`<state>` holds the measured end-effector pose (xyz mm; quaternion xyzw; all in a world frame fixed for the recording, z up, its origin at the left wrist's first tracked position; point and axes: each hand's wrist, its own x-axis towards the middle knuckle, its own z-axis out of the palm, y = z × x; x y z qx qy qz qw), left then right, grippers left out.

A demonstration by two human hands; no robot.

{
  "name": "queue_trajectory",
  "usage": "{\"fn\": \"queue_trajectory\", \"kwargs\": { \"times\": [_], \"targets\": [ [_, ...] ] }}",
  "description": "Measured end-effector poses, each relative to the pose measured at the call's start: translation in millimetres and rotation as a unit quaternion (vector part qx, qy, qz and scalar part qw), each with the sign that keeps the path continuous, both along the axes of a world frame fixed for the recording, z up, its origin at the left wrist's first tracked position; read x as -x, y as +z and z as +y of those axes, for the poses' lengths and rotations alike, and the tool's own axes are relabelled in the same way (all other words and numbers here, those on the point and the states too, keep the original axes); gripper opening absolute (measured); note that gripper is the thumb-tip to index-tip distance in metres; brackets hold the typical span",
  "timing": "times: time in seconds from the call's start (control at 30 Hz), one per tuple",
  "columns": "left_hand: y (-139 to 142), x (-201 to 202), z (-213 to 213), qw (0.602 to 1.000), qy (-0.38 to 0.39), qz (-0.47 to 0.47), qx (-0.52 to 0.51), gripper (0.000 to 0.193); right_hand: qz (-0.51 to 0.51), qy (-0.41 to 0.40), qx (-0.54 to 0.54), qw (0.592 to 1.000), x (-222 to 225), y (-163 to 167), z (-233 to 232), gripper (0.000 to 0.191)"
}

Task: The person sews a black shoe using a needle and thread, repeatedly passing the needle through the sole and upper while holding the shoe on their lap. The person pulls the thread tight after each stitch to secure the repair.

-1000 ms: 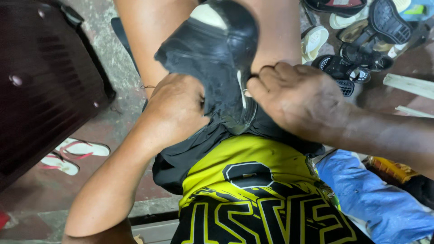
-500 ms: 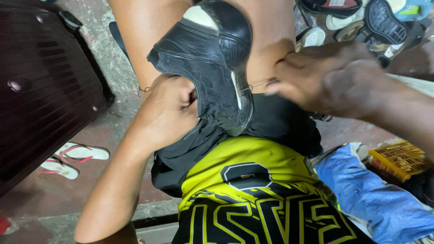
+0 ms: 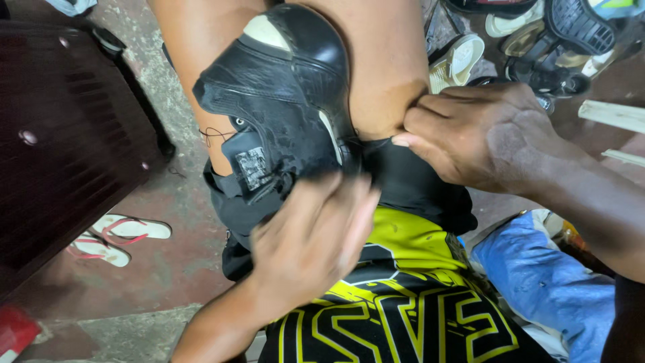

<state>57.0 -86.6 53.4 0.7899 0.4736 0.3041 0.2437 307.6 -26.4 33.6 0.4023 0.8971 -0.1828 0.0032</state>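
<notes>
The black shoe (image 3: pixel 285 101) sits wedged between the person's bare knees, in the middle of the view, with its worn sole turned up toward the camera. It looks light but fairly stiff in the sole, while the upper around the opening is soft, creased and likely to fold under pressure; the scuffed rubber should give a sure, non-slippery hold. The best places to take it seem to be the firm heel end or the sides of the sole. Its long axis runs from the far side, where a pale patch shows on the sole, down and a little left to the near end by the lap. The left hand (image 3: pixel 316 235) lies curled, blurred, against the near end of the shoe; whether it grips cannot be told. The right hand (image 3: pixel 484 138) is pinched closed at the shoe's right edge, perhaps on a thread, too fine to see.
</notes>
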Motion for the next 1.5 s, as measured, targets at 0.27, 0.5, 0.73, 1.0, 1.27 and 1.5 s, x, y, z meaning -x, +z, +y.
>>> {"fn": "queue_trajectory", "kwargs": {
  "times": [0.27, 0.5, 0.73, 1.0, 1.27, 1.5],
  "targets": [
    [-26.6, -22.6, 19.1, 0.994, -0.005, 0.065, 0.090, 0.014, 0.045, 0.005, 0.032, 0.998, 11.6, -9.3, -4.6, 0.027],
    [-26.7, 17.8, 18.0, 0.997, 0.001, -0.050, 0.054, 0.018, 0.289, 0.037, 0.116, 0.950, 35.7, -27.0, -14.0, 0.025],
    [-30.8, 52.2, 2.5, 0.915, 0.089, -0.321, 0.227, 0.015, 0.386, -0.229, 0.249, 0.858, 45.9, -23.8, -34.9, 0.030],
    [-43.5, 62.1, -7.2, 0.874, 0.079, -0.415, 0.240, 0.014, 0.328, -0.176, 0.090, 0.924, 68.8, -24.8, -43.4, 0.023],
    [-43.2, 59.6, -4.1, 0.883, 0.056, -0.400, 0.238, 0.011, 0.307, -0.125, 0.001, 0.944, 62.0, -20.4, -46.7, 0.020],
    [-40.5, 56.8, 1.9, 0.907, 0.021, -0.357, 0.224, 0.012, 0.343, -0.192, 0.137, 0.909, 65.5, -29.0, -50.3, 0.014]
  ]
}}
